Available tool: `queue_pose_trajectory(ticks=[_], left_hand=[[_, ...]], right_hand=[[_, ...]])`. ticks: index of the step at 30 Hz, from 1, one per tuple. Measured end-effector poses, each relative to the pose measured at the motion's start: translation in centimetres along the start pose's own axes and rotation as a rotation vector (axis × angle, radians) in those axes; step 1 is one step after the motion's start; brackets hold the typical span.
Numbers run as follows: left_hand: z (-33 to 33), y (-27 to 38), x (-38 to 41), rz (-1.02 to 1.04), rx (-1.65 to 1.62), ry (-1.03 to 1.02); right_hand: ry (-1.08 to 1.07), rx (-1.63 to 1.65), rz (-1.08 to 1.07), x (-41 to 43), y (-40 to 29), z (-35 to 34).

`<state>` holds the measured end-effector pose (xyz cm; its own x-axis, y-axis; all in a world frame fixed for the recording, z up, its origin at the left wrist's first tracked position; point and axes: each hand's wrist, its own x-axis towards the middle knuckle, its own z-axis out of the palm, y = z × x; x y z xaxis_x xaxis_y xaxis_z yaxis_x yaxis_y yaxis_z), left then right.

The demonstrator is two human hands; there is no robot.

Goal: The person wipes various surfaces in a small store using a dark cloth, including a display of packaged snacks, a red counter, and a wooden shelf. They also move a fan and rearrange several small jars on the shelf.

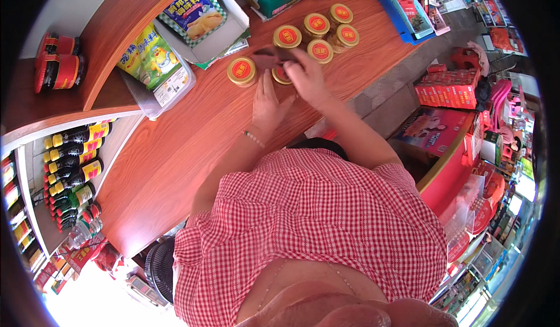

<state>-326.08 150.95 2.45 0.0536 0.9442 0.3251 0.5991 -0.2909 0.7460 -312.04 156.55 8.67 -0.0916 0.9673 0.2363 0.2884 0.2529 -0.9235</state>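
Several glass jars with gold lids and round red-orange labels stand on the wooden counter (188, 152). One jar (241, 71) is just left of my hands; another jar (281, 76) is between them, partly covered. My left hand (270, 104) rests against that jar's near side with its fingers extended. A dark brown cloth (267, 59), blurred, is in my right hand (308, 75), over the far edge of the jar's lid. The other jars, such as the one with a large lid (287, 36), are grouped beyond my right hand.
An open carton (238, 25) with seasoning packets and a clear plastic bin (186, 86) stand at the back left. A blue basket (393, 21) of packets sits at the far right end. Sauce bottles (78, 152) line a shelf at left; red boxes (448, 88) are stacked at right.
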Motion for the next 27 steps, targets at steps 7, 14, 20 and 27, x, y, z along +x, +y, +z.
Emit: queue_pose_trajectory(ticks=[7,14,20,27], left_hand=[[4.1,-4.8,1.3,-0.092,-0.124,-0.236],[2.9,-2.9,0.8,-0.03,0.2,-0.009],[3.2,-2.6,0.9,-0.009,0.194,-0.001],[3.1,-2.5,0.5,-0.047,0.203,-0.023]], right_hand=[[-0.133,-0.185,-0.206,-2.4,-2.5,1.7],[0.152,0.34,0.268,-0.2,-4.6,-4.9],[0.126,-0.399,-0.315,1.0,0.8,-5.7],[0.242,0.521,0.392,1.6,1.8,-7.9]])
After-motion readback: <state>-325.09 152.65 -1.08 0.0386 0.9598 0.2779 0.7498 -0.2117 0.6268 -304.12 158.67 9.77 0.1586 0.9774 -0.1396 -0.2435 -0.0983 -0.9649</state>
